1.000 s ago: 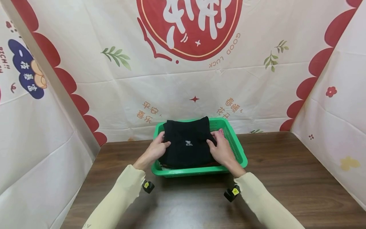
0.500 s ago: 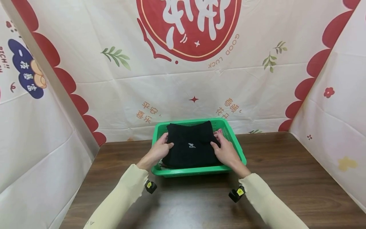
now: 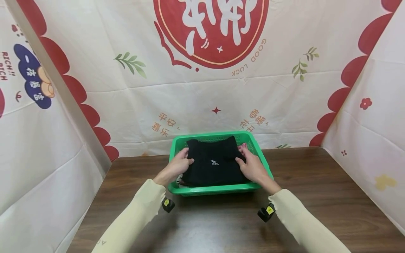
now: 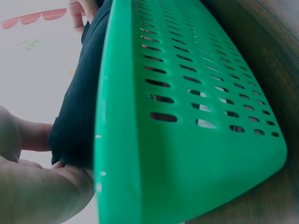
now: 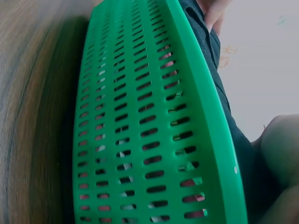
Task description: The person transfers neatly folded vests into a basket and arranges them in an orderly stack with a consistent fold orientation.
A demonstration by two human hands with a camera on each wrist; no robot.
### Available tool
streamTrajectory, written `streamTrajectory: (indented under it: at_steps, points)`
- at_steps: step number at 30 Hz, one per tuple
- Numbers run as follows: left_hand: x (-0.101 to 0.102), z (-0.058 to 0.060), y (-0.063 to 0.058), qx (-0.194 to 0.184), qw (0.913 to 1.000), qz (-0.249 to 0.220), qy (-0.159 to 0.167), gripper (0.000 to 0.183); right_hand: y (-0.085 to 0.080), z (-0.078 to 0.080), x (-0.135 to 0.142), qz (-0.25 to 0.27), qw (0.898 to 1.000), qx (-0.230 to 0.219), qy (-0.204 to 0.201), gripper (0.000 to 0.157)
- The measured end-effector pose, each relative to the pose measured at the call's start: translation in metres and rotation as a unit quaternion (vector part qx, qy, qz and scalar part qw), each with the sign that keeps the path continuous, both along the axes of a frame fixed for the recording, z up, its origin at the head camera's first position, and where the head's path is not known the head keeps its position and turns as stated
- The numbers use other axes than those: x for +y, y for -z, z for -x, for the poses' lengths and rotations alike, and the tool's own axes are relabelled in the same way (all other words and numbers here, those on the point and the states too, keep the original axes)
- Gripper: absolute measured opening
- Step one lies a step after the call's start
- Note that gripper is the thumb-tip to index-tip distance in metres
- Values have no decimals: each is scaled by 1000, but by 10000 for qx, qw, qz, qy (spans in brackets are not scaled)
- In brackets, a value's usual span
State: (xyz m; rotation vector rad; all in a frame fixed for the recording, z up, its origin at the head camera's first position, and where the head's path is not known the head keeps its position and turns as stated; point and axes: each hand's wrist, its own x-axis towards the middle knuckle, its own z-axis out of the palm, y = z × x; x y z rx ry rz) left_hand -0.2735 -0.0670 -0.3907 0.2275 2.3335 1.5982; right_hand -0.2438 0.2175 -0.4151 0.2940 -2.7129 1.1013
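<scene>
A folded black garment (image 3: 216, 174) with a small white print lies over other cloth inside a green plastic basket (image 3: 218, 190). My left hand (image 3: 177, 165) pinches its left edge between thumb and fingers. On the opposite side, my right hand (image 3: 254, 170) holds the right edge. In the left wrist view the black fabric (image 4: 79, 102) rises above the basket rim, with the left thumb and fingers (image 4: 70, 184) around its corner. The right wrist view shows the right hand (image 5: 282, 154) against the cloth, partly cut off by the frame.
The basket stands on a brown wooden table (image 3: 316, 196), near a white printed cloth backdrop (image 3: 202, 95). Pink fabric (image 3: 244, 145) shows at the basket's right side. Patterned cloth (image 3: 180, 182) peeks out at its front left. Similar sheets hang at both sides.
Both hands have shifted the black garment slightly right and lower into the basket. More of the basket's back wall now shows behind it.
</scene>
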Motion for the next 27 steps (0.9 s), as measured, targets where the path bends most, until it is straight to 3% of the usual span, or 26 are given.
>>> streamTrajectory:
  at_steps: [14,27]
  points:
    - [2,7,7,-20,9995,288,100,62,-5,3,10,-697,9974,-83,-136,58]
    - [3,5,12,-9,9978,663,-24,59,-4,6,13,-928,9935,-649,-58,66]
